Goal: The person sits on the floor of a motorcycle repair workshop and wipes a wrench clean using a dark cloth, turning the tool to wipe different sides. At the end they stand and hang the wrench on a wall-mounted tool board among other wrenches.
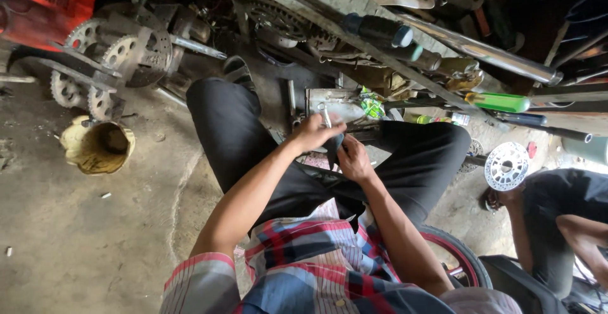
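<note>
I sit on the floor with knees spread, in black trousers and a plaid shirt. My left hand (pixel 313 131) is closed around a small silvery metal tool or part (pixel 327 118) that sticks up from the fist. My right hand (pixel 353 159) pinches a dark piece of cloth or rubber (pixel 334 146) just below it. Both hands meet between my knees, above a grey metal box (pixel 335 103) on the floor. What the dark piece is exactly stays unclear.
Sprockets and a brake disc on an axle (pixel 107 61) lie at left beside a grimy yellow tub (pixel 97 146). Chrome tubes (pixel 481 51), a chain sprocket (pixel 278 18) and green-handled tools (pixel 500 102) crowd the back. Another person (pixel 557 225) crouches at right near a disc (pixel 506 165) and a red-rimmed wheel (pixel 453 254).
</note>
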